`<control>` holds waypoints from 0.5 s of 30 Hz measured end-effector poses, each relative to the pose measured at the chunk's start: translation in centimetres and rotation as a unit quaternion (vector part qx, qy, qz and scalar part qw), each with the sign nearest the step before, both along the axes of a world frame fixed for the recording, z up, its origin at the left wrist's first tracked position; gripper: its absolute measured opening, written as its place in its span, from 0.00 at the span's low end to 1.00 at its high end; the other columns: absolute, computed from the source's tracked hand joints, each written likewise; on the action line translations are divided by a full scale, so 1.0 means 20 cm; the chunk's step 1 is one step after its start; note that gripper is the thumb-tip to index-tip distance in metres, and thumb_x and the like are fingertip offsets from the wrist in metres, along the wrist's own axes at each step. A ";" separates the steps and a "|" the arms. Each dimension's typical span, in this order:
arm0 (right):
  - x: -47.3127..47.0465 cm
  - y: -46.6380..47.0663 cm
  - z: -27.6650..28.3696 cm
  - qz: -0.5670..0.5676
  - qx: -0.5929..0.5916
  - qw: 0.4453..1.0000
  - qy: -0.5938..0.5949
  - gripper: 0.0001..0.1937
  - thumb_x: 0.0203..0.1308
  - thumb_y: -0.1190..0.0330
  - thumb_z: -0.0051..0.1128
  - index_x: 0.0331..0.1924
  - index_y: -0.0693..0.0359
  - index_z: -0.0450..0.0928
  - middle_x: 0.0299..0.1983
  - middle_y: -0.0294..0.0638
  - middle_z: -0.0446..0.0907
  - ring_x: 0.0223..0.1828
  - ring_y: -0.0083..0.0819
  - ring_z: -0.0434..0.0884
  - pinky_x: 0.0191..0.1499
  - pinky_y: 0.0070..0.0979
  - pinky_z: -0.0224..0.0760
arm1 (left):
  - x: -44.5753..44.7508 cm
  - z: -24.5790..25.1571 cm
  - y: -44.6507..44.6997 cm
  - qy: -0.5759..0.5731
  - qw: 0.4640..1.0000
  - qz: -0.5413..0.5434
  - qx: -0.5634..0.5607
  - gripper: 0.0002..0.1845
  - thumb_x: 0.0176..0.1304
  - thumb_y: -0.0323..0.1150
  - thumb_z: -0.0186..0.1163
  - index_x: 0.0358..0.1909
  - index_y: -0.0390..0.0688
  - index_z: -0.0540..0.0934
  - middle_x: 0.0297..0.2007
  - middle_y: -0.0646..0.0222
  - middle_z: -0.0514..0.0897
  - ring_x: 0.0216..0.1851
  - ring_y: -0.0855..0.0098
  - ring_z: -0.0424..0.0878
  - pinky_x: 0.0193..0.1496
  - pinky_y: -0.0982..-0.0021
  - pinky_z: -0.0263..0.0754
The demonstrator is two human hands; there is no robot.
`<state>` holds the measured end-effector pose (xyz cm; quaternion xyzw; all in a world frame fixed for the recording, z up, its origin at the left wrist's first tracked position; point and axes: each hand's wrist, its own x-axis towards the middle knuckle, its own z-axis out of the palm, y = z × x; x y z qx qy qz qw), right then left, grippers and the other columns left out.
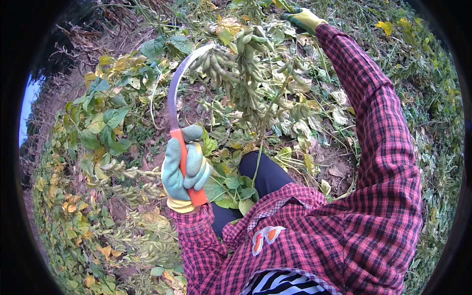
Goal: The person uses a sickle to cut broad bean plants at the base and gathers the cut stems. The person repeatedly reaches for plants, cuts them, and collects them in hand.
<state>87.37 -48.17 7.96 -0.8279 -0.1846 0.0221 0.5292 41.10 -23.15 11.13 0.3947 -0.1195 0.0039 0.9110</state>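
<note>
My left hand (pixel 186 169), in a yellow and pale blue-green coated glove, is closed around the orange handle of a sickle (pixel 172 94). Its curved blade points up, and the tip bends right towards clusters of soybean pods (pixel 217 66). Just right of the blade, a soybean plant (pixel 249 77) thick with green-brown pods stands in front of me. Reaching far forward at the upper right, my right hand (pixel 304 20) wears a yellow and green glove. Its fingers are among stems and leaves and partly hidden, so whether they grip a stem cannot be told.
Dark-trousered legs (pixel 265 173) are bent below the plant. Leafy soybean plants (pixel 114 125) grow on the left, with more pods (pixel 155 247) at the lower left. Yellowed leaves and stems lie over the brown soil (pixel 333 167). Dense plants line the right side.
</note>
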 end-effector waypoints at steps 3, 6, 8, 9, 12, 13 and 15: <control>-0.12 0.18 -0.24 0.137 0.048 0.989 0.040 0.13 0.66 0.62 0.59 0.51 0.54 0.82 0.33 0.31 0.84 0.25 0.13 0.76 0.26 0.15 0.71 | 0.07 -0.04 0.02 -0.005 0.999 -0.008 -0.042 0.27 0.80 0.44 0.36 0.65 0.30 0.63 0.16 0.77 0.61 0.09 0.85 0.56 0.12 0.78 0.58; -0.24 0.45 -0.33 0.257 0.062 0.962 0.062 0.18 0.64 0.69 0.57 0.58 0.59 0.78 0.42 0.35 0.84 0.44 0.25 0.80 0.50 0.19 0.72 | 0.08 -0.04 0.02 -0.002 1.000 0.013 -0.009 0.27 0.79 0.45 0.37 0.66 0.31 0.63 0.16 0.77 0.61 0.09 0.85 0.57 0.13 0.78 0.57; -0.31 0.54 -0.40 0.282 0.051 0.956 0.064 0.17 0.65 0.67 0.55 0.57 0.60 0.78 0.42 0.37 0.84 0.44 0.27 0.80 0.50 0.21 0.72 | 0.05 -0.03 0.01 0.012 0.997 0.070 0.042 0.27 0.78 0.46 0.41 0.64 0.31 0.65 0.16 0.78 0.61 0.10 0.85 0.55 0.13 0.78 0.56; -0.34 0.57 -0.44 0.288 0.045 0.955 0.060 0.17 0.65 0.66 0.54 0.57 0.60 0.78 0.42 0.38 0.83 0.44 0.29 0.80 0.50 0.23 0.73 | 0.03 -0.02 0.01 0.022 0.993 0.100 0.060 0.27 0.78 0.47 0.43 0.64 0.32 0.66 0.16 0.78 0.62 0.10 0.86 0.55 0.14 0.78 0.55; -0.44 0.59 -0.65 0.284 -0.012 0.959 0.020 0.17 0.67 0.63 0.50 0.56 0.60 0.77 0.42 0.41 0.83 0.44 0.33 0.81 0.50 0.26 0.74 | 0.00 -0.06 0.00 0.032 0.957 0.241 0.155 0.28 0.76 0.50 0.45 0.62 0.34 0.67 0.19 0.77 0.66 0.11 0.85 0.57 0.15 0.79 0.58; -0.49 0.59 -0.73 0.274 -0.051 0.960 -0.009 0.17 0.67 0.62 0.49 0.55 0.60 0.77 0.42 0.42 0.83 0.44 0.34 0.81 0.50 0.28 0.74 | 0.00 -0.08 0.00 0.031 0.935 0.298 0.190 0.28 0.76 0.50 0.45 0.61 0.34 0.67 0.19 0.77 0.67 0.12 0.85 0.58 0.15 0.79 0.58; -0.58 0.56 -0.92 0.238 -0.137 0.959 -0.066 0.18 0.68 0.60 0.47 0.55 0.61 0.77 0.42 0.44 0.83 0.44 0.37 0.81 0.51 0.30 0.75 | -0.01 -0.14 -0.02 0.057 0.912 0.346 0.213 0.28 0.76 0.49 0.46 0.63 0.33 0.65 0.21 0.78 0.67 0.13 0.85 0.59 0.16 0.79 0.58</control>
